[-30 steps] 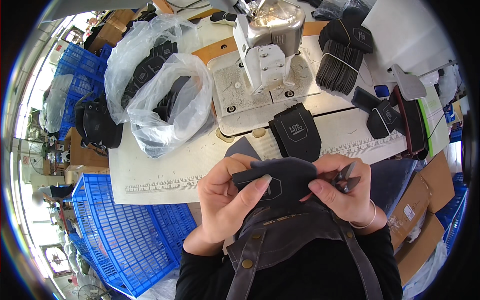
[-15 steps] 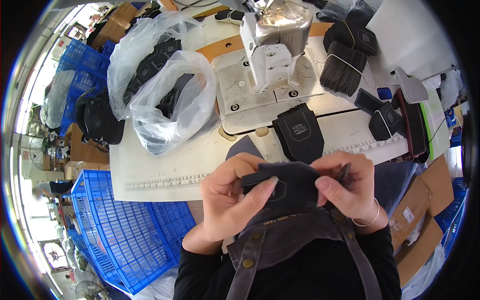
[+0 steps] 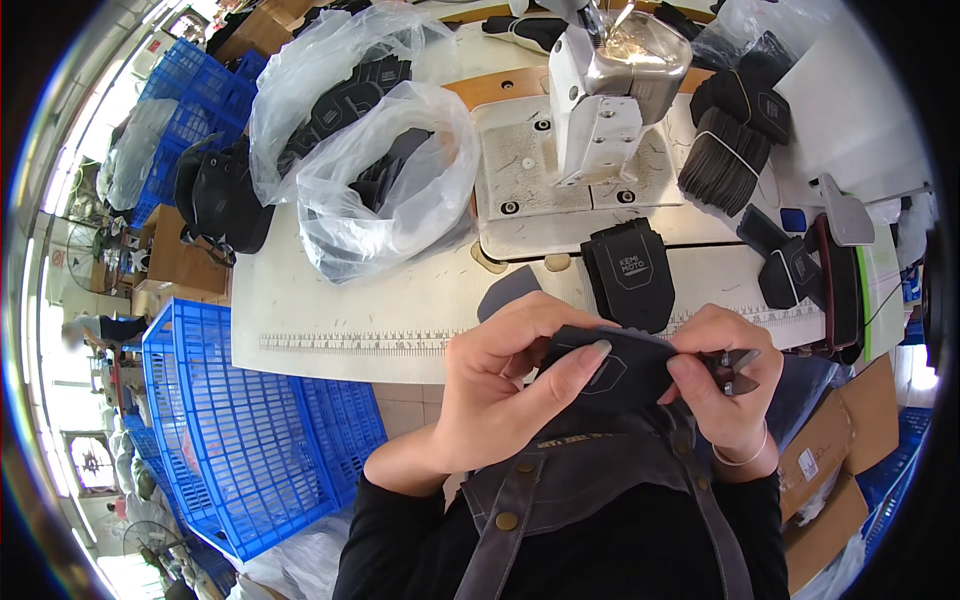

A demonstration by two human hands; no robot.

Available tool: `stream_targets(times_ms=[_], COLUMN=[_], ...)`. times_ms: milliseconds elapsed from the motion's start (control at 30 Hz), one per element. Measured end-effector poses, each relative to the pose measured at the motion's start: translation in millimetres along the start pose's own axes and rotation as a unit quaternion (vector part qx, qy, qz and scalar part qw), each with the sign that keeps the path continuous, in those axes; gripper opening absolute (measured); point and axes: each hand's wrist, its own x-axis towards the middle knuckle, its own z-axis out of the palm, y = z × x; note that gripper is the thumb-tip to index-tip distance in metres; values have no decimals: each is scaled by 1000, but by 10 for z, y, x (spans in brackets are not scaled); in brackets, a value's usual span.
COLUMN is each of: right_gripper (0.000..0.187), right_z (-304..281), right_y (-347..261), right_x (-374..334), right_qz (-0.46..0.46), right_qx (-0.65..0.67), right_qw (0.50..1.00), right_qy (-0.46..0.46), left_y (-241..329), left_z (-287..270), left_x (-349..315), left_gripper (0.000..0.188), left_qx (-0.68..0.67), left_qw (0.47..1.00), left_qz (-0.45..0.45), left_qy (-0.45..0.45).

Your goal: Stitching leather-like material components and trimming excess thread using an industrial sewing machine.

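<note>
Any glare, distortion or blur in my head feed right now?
Head view: hard glare on the sewing machine, far left washed out white; head view: lines toward the black rim curve; head view: left hand, right hand and dark fabric piece look fairly sharp.

Worktable (image 3: pixel 300 290): white, extending beyond and left of the grip; a ruled scale (image 3: pixel 350 343) runs along its near edge. Floor (image 3: pixel 410 400): pale tile, joints visible, exposed in a small area left of and nearer than the grip. Beside it, a slatted blue plastic crate (image 3: pixel 240 430). Far left of the grip: stacked blue crates (image 3: pixel 175 135) and a cardboard carton (image 3: pixel 185 255). Pale wall (image 3: pixel 62 285) and window (image 3: pixel 88 450) appear beyond these; glare obscures detail. Light: strong white brightness along the far left. Right of the grip: an open cardboard box (image 3: pixel 865 420).
</note>
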Motion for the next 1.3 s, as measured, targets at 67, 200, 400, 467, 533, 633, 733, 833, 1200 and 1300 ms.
stream_targets(times_ms=[67,200,400,467,533,633,733,833,1200,1300], right_gripper=[11,10,9,9,8,9,9,9,10,11], right_z=[30,-53,-36,-6,31,49,50,44,11,49], right_y=[13,-10,-95,-112,-124,-124,-118,-101,-285,-217], right_x=[0,46,274,253,226,212,212,220,629,750], right_qz=[18,45,13,2,-3,-19,-33,-40,90,63], right_qx=[21,-16,-69,-50,-49,-48,-47,-47,51,31], right_qw=[999,998,991,997,998,999,998,998,993,997], right_qy=[27,-30,-112,-62,-40,-13,-1,6,-58,-27], left_y=[13,102,305,336,399,302,265,320,629,628], left_z=[18,-98,-114,-93,-90,-16,26,37,-183,-248], left_x=[8,96,270,278,285,282,292,307,653,842], left_gripper=[16,15,14,14,14,12,10,10,12,14], left_qx=[-23,115,185,101,125,159,171,136,235,206], left_qw=[999,992,974,990,983,983,981,989,965,975], left_qz=[-8,35,25,-29,-59,41,64,12,48,-22], left_qy=[30,-32,-132,-94,-117,-86,-59,-57,-108,-81])
